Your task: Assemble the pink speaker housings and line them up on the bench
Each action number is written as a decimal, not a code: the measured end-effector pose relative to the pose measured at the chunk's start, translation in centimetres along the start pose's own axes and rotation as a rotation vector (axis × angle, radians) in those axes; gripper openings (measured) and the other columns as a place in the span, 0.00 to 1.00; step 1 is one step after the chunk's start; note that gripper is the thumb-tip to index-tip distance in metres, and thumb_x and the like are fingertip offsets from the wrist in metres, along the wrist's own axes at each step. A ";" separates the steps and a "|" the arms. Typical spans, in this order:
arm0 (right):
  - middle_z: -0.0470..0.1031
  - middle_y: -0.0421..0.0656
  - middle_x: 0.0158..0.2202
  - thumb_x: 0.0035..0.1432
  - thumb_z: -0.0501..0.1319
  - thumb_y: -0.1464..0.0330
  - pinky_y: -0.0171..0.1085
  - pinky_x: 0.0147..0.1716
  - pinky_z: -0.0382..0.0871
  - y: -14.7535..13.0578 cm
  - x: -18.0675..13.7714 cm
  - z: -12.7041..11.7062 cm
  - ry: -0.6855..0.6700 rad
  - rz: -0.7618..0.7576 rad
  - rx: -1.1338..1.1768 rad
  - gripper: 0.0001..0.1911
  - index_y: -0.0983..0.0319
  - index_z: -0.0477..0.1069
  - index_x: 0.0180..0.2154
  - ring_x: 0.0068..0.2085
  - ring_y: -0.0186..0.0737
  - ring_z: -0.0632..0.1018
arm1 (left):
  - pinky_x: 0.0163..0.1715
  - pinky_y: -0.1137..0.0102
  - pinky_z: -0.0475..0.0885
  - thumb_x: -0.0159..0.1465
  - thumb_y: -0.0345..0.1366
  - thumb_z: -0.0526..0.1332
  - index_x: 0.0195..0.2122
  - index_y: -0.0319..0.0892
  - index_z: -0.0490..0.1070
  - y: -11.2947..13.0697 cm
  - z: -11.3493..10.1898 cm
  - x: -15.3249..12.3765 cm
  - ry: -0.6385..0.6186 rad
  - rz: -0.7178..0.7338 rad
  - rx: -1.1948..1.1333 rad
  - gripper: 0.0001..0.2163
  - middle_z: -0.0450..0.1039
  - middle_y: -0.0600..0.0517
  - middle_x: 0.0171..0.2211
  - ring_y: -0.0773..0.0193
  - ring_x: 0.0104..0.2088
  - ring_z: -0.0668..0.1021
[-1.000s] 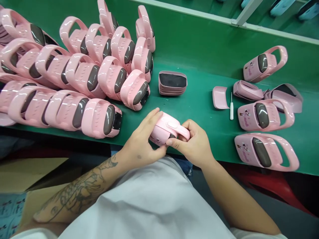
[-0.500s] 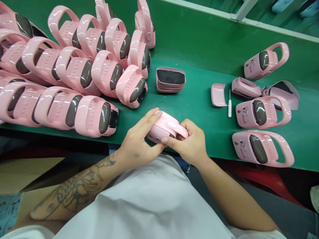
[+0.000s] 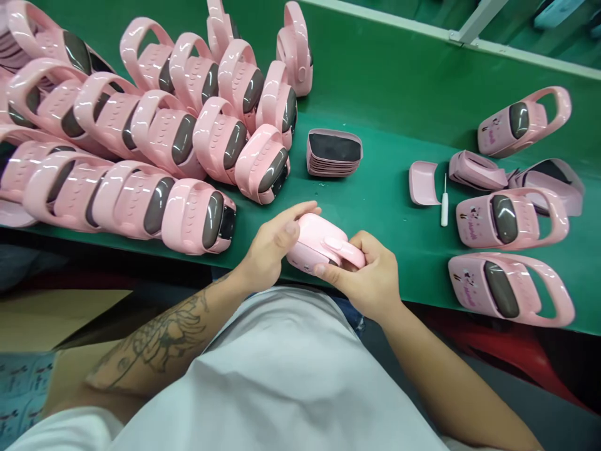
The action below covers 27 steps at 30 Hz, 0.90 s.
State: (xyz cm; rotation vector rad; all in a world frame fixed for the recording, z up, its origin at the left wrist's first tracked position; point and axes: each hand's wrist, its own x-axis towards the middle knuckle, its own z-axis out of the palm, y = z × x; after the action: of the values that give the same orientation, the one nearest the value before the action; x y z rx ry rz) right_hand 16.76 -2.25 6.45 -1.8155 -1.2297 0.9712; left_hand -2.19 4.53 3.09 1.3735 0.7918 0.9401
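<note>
Near the bench's front edge I hold a pink plastic housing with a loop handle (image 3: 317, 241), tilted on its side. My right hand (image 3: 369, 272) grips its handle end, the thumb pressed on the near side and the fingers curled behind. Against the other end rests my left hand (image 3: 270, 247), its fingers reaching over the far side and its thumb bent close to the shell. Part of a printed picture shows on the side facing me. The left palm hides the housing's far left end.
Rows of similar pink housings (image 3: 200, 216) fill the bench's left. A stack of pink curved covers with black insides (image 3: 334, 150) stands ahead. To the right lie a single cover (image 3: 424, 183), a white-handled screwdriver (image 3: 444, 210), more covers (image 3: 476, 170) and printed housings (image 3: 507, 288).
My left thumb has come off the near lower side and bent up by the housing's left end. The right hand keeps its grip. The whole view has shifted slightly.
</note>
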 end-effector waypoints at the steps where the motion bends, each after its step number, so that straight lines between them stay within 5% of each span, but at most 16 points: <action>1: 0.63 0.32 0.20 0.38 0.80 0.50 0.33 0.21 0.55 -0.2 -0.3 0.2 0.004 0.001 -0.028 0.31 0.57 0.61 0.22 0.23 0.31 0.61 | 0.62 0.53 0.76 0.74 0.59 0.55 0.63 0.41 0.76 0.2 0.6 0.1 0.060 -0.014 -0.012 0.30 0.79 0.40 0.62 0.44 0.62 0.80; 7: 0.63 0.32 0.19 0.41 0.78 0.48 0.34 0.20 0.55 -0.8 -1.5 1.7 0.086 -0.039 -0.098 0.31 0.56 0.58 0.22 0.22 0.32 0.61 | 0.52 0.60 0.79 0.73 0.61 0.57 0.47 0.40 0.84 2.0 2.9 0.0 0.279 0.079 0.177 0.28 0.86 0.44 0.49 0.51 0.50 0.85; 13: 0.57 0.30 0.18 0.49 0.74 0.51 0.34 0.19 0.53 -0.9 -2.4 2.2 0.121 -0.156 -0.148 0.28 0.55 0.57 0.24 0.21 0.31 0.57 | 0.46 0.63 0.79 0.77 0.55 0.54 0.37 0.40 0.85 1.1 4.1 0.0 0.487 0.121 0.085 0.27 0.86 0.46 0.39 0.57 0.43 0.86; 22: 0.58 0.30 0.20 0.56 0.72 0.54 0.34 0.20 0.55 0.7 -3.0 4.3 0.378 -0.427 -0.176 0.25 0.55 0.57 0.25 0.21 0.30 0.59 | 0.46 0.63 0.79 0.74 0.60 0.55 0.29 0.43 0.84 2.1 5.2 0.6 0.552 0.076 0.076 0.31 0.86 0.47 0.33 0.57 0.39 0.87; 27: 0.64 0.31 0.19 0.56 0.73 0.49 0.34 0.20 0.59 0.7 -2.2 3.5 0.329 -0.319 -0.150 0.26 0.56 0.61 0.26 0.20 0.32 0.64 | 0.42 0.65 0.77 0.72 0.59 0.59 0.27 0.43 0.84 2.2 4.6 2.0 0.530 -0.022 0.111 0.28 0.84 0.49 0.29 0.58 0.36 0.85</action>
State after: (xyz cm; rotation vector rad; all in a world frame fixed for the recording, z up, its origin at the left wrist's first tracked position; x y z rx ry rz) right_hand 13.40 -3.96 4.69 -1.7350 -1.3531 0.3944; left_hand 2.57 4.22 5.68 1.2162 1.2687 1.2812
